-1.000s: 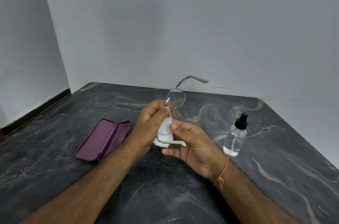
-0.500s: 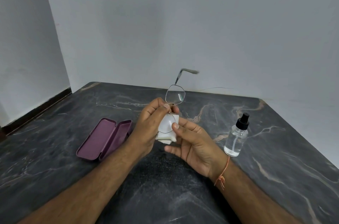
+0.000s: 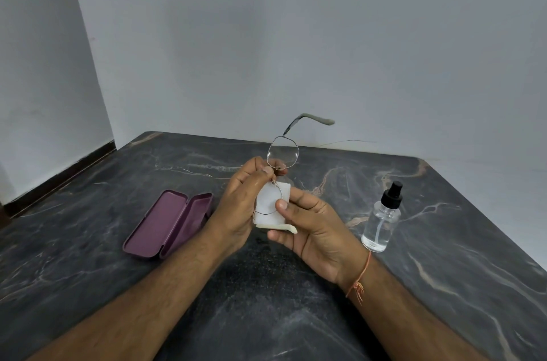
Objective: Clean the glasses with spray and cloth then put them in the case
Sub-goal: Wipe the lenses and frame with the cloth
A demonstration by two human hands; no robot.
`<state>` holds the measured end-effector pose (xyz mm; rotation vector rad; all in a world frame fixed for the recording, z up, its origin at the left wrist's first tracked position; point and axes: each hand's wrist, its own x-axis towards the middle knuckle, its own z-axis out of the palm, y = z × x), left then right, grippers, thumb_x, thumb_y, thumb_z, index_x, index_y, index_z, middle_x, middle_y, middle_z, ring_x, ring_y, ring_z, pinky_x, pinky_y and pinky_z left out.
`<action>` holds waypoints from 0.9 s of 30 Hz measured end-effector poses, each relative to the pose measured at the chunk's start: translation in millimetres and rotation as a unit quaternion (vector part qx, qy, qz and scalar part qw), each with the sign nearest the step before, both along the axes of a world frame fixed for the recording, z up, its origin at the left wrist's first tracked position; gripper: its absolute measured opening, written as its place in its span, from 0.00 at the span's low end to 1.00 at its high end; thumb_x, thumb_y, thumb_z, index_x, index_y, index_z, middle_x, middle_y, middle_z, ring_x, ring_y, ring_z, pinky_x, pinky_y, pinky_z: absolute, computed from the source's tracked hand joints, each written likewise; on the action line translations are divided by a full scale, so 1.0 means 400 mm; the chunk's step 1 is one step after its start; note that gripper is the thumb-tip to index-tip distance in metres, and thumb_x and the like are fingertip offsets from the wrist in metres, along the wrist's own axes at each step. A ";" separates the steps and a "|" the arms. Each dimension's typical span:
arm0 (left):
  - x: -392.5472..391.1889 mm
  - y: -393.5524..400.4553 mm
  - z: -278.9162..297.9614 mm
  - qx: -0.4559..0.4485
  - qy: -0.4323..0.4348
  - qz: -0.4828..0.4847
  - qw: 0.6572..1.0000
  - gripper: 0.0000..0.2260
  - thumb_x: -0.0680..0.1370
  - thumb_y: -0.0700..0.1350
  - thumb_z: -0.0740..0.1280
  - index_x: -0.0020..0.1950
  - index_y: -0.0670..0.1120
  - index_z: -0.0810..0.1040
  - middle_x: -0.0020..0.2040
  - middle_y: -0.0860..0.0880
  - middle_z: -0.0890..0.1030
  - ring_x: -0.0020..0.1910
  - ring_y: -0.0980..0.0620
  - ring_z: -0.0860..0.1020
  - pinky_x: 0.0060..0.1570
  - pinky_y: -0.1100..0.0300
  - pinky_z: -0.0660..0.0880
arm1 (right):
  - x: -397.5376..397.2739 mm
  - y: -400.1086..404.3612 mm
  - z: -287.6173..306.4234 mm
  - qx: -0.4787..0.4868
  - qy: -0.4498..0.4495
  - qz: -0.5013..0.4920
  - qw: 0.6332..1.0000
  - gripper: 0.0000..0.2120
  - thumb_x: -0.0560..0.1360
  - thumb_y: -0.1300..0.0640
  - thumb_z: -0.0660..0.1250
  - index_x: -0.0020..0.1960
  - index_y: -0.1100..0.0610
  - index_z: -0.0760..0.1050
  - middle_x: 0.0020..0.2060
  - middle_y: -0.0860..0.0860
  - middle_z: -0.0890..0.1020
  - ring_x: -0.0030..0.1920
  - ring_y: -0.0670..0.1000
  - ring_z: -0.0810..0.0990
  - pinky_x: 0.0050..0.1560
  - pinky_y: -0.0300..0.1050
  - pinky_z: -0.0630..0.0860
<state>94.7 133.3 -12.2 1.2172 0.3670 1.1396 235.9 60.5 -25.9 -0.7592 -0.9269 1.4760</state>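
Above table [image 3: 88,286] centre, glasses [image 3: 282,153] in cloth [image 3: 268,202]

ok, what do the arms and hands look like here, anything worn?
Both forearms are bare, no sleeves in view. The left hand has no glove, ring or band showing. The right hand is also ungloved, with a thin orange thread bracelet at the wrist, knotted, loose ends hanging.
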 end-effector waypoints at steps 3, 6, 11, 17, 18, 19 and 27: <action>0.002 -0.001 -0.003 -0.006 -0.011 -0.008 1.000 0.09 0.80 0.46 0.66 0.40 0.51 0.79 0.53 0.52 0.87 0.48 0.56 0.83 0.44 0.61 0.81 | -0.001 -0.002 0.000 0.004 0.007 0.017 1.000 0.22 0.75 0.56 0.78 0.68 0.59 0.84 0.61 0.60 0.87 0.56 0.56 0.88 0.49 0.46 0.88; 0.002 -0.001 -0.005 -0.005 -0.012 -0.018 1.000 0.10 0.80 0.46 0.67 0.38 0.53 0.80 0.52 0.51 0.86 0.51 0.56 0.83 0.49 0.60 0.81 | 0.000 -0.004 -0.002 0.009 0.017 0.050 0.999 0.21 0.79 0.57 0.75 0.71 0.59 0.82 0.62 0.60 0.87 0.57 0.56 0.88 0.52 0.48 0.88; 0.002 0.001 -0.006 0.003 -0.016 -0.026 1.000 0.08 0.79 0.48 0.70 0.39 0.53 0.81 0.50 0.50 0.86 0.54 0.54 0.83 0.53 0.59 0.81 | 0.006 -0.005 0.000 0.022 0.018 0.085 0.996 0.21 0.81 0.56 0.74 0.72 0.61 0.80 0.61 0.59 0.87 0.59 0.55 0.88 0.56 0.49 0.87; 0.002 0.009 -0.009 -0.019 -0.023 -0.036 0.999 0.11 0.82 0.46 0.67 0.39 0.53 0.79 0.43 0.50 0.84 0.51 0.52 0.84 0.51 0.58 0.83 | 0.009 0.004 -0.004 -0.011 -0.012 0.031 0.999 0.19 0.76 0.55 0.78 0.64 0.63 0.86 0.59 0.63 0.88 0.55 0.57 0.89 0.49 0.47 0.87; 0.002 0.009 -0.009 -0.021 -0.023 -0.033 0.999 0.11 0.82 0.46 0.67 0.39 0.53 0.79 0.41 0.50 0.83 0.50 0.52 0.85 0.50 0.58 0.82 | 0.008 0.005 -0.002 -0.015 -0.019 0.018 1.000 0.19 0.75 0.55 0.78 0.62 0.63 0.87 0.57 0.63 0.88 0.53 0.56 0.90 0.47 0.46 0.87; 0.003 0.009 -0.007 -0.021 -0.023 -0.032 0.999 0.11 0.82 0.46 0.67 0.39 0.53 0.78 0.41 0.50 0.83 0.49 0.53 0.85 0.49 0.58 0.82 | 0.007 0.006 0.000 -0.017 -0.023 0.005 1.000 0.19 0.74 0.54 0.79 0.60 0.63 0.87 0.55 0.62 0.89 0.51 0.55 0.90 0.45 0.45 0.87; 0.007 0.006 -0.012 -0.028 -0.035 -0.041 0.998 0.12 0.82 0.45 0.67 0.39 0.53 0.80 0.49 0.50 0.87 0.49 0.55 0.85 0.46 0.58 0.83 | 0.007 0.004 0.006 0.014 -0.007 -0.020 1.000 0.21 0.75 0.62 0.77 0.67 0.64 0.83 0.62 0.65 0.86 0.57 0.60 0.89 0.60 0.56 0.86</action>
